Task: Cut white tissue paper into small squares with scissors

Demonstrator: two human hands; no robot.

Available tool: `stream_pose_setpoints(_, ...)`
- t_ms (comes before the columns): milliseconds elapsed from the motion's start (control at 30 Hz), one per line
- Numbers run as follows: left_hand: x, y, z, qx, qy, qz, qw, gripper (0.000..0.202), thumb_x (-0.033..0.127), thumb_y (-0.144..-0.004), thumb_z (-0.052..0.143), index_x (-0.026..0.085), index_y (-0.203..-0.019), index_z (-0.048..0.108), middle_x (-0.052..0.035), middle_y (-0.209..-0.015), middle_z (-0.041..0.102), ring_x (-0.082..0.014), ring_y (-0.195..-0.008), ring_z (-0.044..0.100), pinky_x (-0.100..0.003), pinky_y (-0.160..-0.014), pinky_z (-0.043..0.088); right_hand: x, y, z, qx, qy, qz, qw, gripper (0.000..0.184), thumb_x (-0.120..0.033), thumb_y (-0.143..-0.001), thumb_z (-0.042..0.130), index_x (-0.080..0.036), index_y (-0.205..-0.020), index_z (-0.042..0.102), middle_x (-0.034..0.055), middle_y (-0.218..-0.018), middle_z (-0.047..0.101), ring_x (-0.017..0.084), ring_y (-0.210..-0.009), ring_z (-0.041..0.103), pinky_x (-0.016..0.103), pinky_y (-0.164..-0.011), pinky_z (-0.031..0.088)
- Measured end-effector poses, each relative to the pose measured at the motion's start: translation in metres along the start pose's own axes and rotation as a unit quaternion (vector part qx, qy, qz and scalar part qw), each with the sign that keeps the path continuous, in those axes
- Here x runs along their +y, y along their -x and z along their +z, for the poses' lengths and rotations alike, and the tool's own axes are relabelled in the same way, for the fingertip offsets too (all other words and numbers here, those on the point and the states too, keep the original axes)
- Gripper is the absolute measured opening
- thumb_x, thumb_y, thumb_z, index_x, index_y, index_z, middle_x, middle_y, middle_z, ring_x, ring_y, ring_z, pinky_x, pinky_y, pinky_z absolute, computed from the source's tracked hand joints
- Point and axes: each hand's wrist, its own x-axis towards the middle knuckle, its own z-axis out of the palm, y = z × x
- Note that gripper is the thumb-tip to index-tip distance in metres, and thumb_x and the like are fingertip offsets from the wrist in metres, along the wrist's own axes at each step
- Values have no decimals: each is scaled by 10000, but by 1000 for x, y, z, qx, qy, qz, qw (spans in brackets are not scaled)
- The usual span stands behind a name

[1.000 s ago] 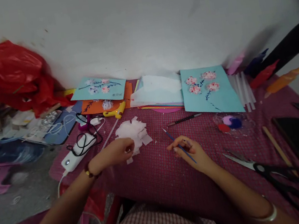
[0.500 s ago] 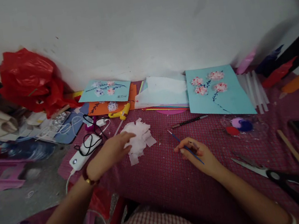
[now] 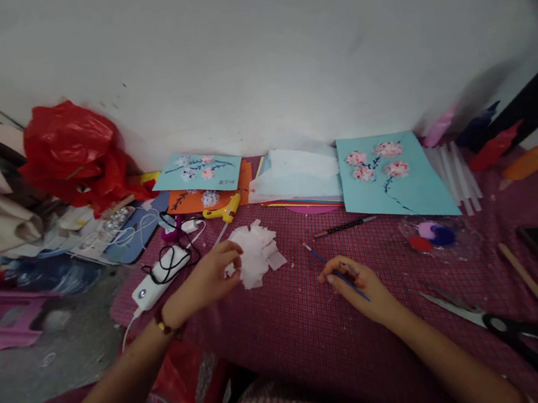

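Observation:
My left hand rests at the left edge of a heap of white tissue paper pieces, fingers curled and pinching one piece. My right hand lies on the red checked cloth and grips a thin blue paintbrush whose tip points up and to the left. A black pencil lies just beyond the brush. A light blue sheet with pink paper flowers lies at the back, to the right of the middle.
Black-handled scissors and a wooden stick lie at the right. Paint blobs sit near them. A white power strip, a yellow glue gun, stacked coloured papers and a red plastic bag fill the left and back.
My left hand reached onto the tissue heap and has now drawn back to its left edge, pinching a piece. My right hand with the brush has barely moved. The view shifted slightly.

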Motion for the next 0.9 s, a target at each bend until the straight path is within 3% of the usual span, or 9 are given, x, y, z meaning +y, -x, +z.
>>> stream_pose_setpoints(67, -12, -11, -9, 23, 17, -51, 998, 75, 136, -765, 496, 168, -801, 553, -42, -922, 622, -146, -781, 578, -254, -718, 459, -2, 0, 2, 7, -4, -4, 1000, 110, -325, -916, 546, -225, -908, 592, 39, -858, 680, 150, -687, 571, 265, -608, 450)
stream_pose_setpoints(133, -24, -22, -13, -9, -3, -96, 995, 96, 167, -781, 474, 166, -815, 564, -4, -744, 600, -141, -647, 559, -243, -615, 433, -4, 0, 4, 16, 0, -7, 1000, 134, -350, -909, 544, -226, -896, 595, 39, -842, 685, 149, -656, 575, 261, -574, 463)
stream_pose_setpoints(200, -32, -32, -15, -22, -38, -98, 994, 131, 174, -772, 494, 160, -854, 595, -15, -712, 609, -171, -643, 581, -266, -608, 434, -5, -1, 5, 37, 1, -7, 999, 155, -368, -908, 530, -228, -888, 595, 35, -834, 693, 143, -623, 574, 262, -557, 479)
stream_pose_setpoints(367, -12, -47, -12, 94, -157, -72, 981, 355, 230, -835, 504, 143, -1169, 586, -178, -1155, 627, -332, -1082, 577, -464, -918, 427, -4, -5, 4, 112, -5, -8, 994, 248, -430, -928, 458, -227, -947, 599, 20, -802, 694, 123, -532, 534, 264, -531, 474)
stream_pose_setpoints(433, 10, -57, -7, 102, -97, -39, 989, 346, 315, -873, 503, 156, -1167, 594, -150, -1167, 635, -299, -1082, 582, -436, -938, 433, -3, -5, 4, 131, -4, -12, 991, 286, -455, -934, 443, -230, -999, 609, 17, -795, 692, 125, -524, 531, 263, -519, 462)
stream_pose_setpoints(533, 45, -86, 9, 50, 104, -11, 993, 263, 354, -868, 520, 182, -1014, 655, -63, -1001, 686, -200, -883, 619, -326, -808, 478, -3, -4, 1, 156, 9, -27, 987, 298, -446, -942, 442, -232, -1029, 631, 25, -823, 686, 137, -562, 552, 272, -541, 459)
stream_pose_setpoints(633, 67, -128, 29, 4, 305, -43, 951, 158, 308, -785, 591, 164, -785, 656, -15, -780, 658, -149, -732, 572, -271, -707, 454, -5, -4, -4, 198, 31, -48, 978, 286, -414, -953, 433, -230, -1039, 634, 47, -913, 674, 159, -651, 583, 291, -602, 471)
stream_pose_setpoints(733, 77, -169, 49, -2, 371, -71, 926, 188, 305, -783, 572, 160, -662, 573, 14, -620, 565, -110, -588, 511, -245, -619, 436, -8, -5, -11, 242, 47, -72, 966, 268, -385, -959, 415, -224, -1034, 616, 55, -961, 643, 172, -724, 591, 300, -647, 476)
stream_pose_setpoints(900, 91, -213, 79, -25, 436, -121, 891, 273, 426, -860, 467, 180, -766, 536, -32, -697, 619, -132, -611, 598, -278, -633, 505, -23, -3, -20, 299, 51, -107, 947, 238, -353, -968, 390, -224, -1023, 582, 50, -962, 600, 169, -743, 569, 308, -687, 479)
